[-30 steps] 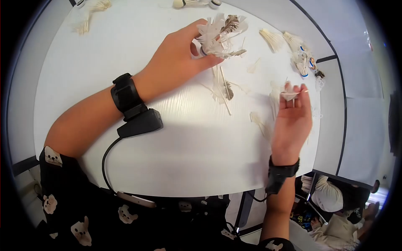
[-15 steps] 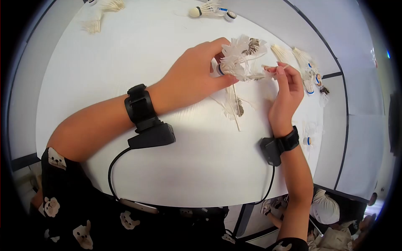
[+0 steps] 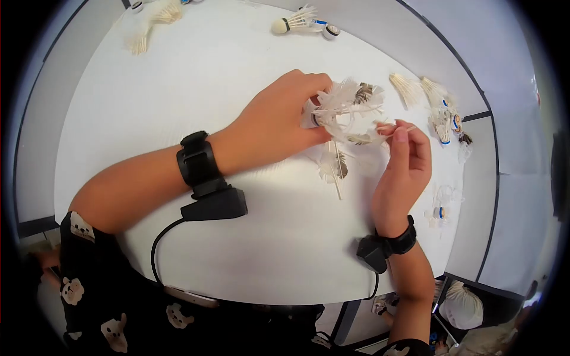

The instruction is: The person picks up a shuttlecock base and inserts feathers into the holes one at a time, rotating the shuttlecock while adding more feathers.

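My left hand is closed around the cork end of a feather shuttlecock, whose ragged white and dark-speckled feathers splay out to the right. Part of the cork is hidden by my fingers. Beside those feathers, my right hand pinches a pale feather between thumb and fingers. Loose feathers, one with a dark patch, lie on the white table just below the shuttlecock. A black strap with a cabled box sits on each wrist.
Another shuttlecock and a small round cork piece lie at the back. Quill bundles are at the far left. More quills and shuttlecock parts line the right partition. A blue-ringed piece lies nearer me.
Both hands and the shuttlecock appear lower in the view, and the right wrist has swung down and left. The table's contents shifted slightly with the camera. Both grips stay closed.
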Available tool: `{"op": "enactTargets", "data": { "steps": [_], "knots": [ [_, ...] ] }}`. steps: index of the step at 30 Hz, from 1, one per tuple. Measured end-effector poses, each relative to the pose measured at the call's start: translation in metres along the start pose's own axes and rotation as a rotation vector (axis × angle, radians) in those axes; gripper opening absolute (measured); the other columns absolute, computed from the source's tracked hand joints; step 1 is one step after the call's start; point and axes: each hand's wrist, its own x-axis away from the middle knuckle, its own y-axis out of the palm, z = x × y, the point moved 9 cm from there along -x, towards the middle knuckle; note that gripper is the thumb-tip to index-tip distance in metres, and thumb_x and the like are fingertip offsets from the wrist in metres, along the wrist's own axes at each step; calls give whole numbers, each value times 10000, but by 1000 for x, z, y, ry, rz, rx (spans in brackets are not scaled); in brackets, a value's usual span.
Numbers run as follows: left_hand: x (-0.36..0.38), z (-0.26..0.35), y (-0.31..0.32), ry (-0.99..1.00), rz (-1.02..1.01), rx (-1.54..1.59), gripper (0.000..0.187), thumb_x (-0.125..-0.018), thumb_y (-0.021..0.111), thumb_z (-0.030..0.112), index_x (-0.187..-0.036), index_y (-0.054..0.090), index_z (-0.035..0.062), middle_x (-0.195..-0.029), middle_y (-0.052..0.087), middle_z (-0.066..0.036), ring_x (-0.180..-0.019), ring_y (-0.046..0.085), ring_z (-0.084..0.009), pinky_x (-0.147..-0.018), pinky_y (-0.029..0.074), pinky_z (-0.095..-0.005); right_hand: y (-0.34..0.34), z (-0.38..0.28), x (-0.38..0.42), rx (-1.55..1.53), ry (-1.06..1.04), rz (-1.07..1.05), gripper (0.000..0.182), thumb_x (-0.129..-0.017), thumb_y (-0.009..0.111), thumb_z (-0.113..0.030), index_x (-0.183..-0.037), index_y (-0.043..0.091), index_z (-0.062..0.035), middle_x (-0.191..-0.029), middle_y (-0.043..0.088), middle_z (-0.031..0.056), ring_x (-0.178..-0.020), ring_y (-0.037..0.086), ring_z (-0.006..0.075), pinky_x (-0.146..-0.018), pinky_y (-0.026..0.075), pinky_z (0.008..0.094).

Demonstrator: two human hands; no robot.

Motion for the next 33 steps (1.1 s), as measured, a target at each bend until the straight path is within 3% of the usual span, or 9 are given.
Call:
{"op": "enactTargets", "data": {
  "steps": [2,6,7,12,16,20,24,27,33],
  "knots": [
    [-1,-2,2,1,-15,12,447,-805,812,164,-1186,600,64,-1037,600,-114,-945,578,-271,-803,492,-371,5,4,4,-24,11,-47,155,-1065,552,-122,-1154,571,4,-992,717,108,-923,667,149,-895,503,290],
    [1,-4,3,-50,-27,42,408,-803,830,98,-1147,612,72,-1075,587,-63,-990,581,-217,-857,501,-335,14,7,9,-150,137,-122,210,-1083,512,-161,-1225,508,-6,-810,643,71,-642,629,143,-613,512,272],
    [2,-4,4,-57,-35,33,406,-808,831,99,-1150,614,73,-1082,590,-60,-997,586,-209,-857,503,-329,13,8,11,-98,171,-83,212,-1083,523,-183,-1205,552,-12,-793,625,47,-560,535,85,-534,438,231],
    [2,-5,6,-153,-103,3,413,-822,838,93,-1174,623,82,-1119,605,-32,-992,604,-154,-873,504,-301,8,-3,18,62,110,-90,216,-1064,533,-148,-1148,657,7,-789,560,-51,-634,388,10,-560,309,194],
    [4,-6,5,-34,-65,-24,430,-819,836,85,-1190,619,72,-1099,610,-32,-961,610,-144,-860,502,-291,5,-10,26,57,-8,-226,278,-1041,475,-107,-1153,677,47,-787,539,-38,-632,391,26,-573,298,198],
    [7,3,2,101,19,40,430,-803,768,51,-1199,602,53,-1096,622,-92,-860,573,-260,-752,503,-351,8,-20,32,-93,5,-6,202,-1000,512,-22,-1146,619,68,-771,571,18,-651,506,48,-587,402,210],
    [12,14,-6,-47,12,63,398,-845,766,88,-1204,603,35,-1047,660,-61,-813,606,-176,-710,506,-298,-2,-33,35,4,-380,-153,152,-975,508,24,-1086,612,36,-779,626,81,-650,560,127,-607,452,236],
    [18,3,-14,-219,133,341,250,-930,665,117,-1148,592,20,-895,656,-40,-762,613,-133,-653,507,-276,0,-33,34,72,-347,-185,162,-957,520,38,-1049,653,38,-870,696,130,-739,610,181,-695,483,269],
    [16,-3,-17,-306,181,258,249,-1014,568,231,-1099,573,-3,-850,599,-30,-761,567,-97,-680,479,-263,8,-23,28,118,-243,-228,281,-897,552,46,-1153,661,82,-1027,732,162,-926,669,228,-826,504,306]
  ]
}}
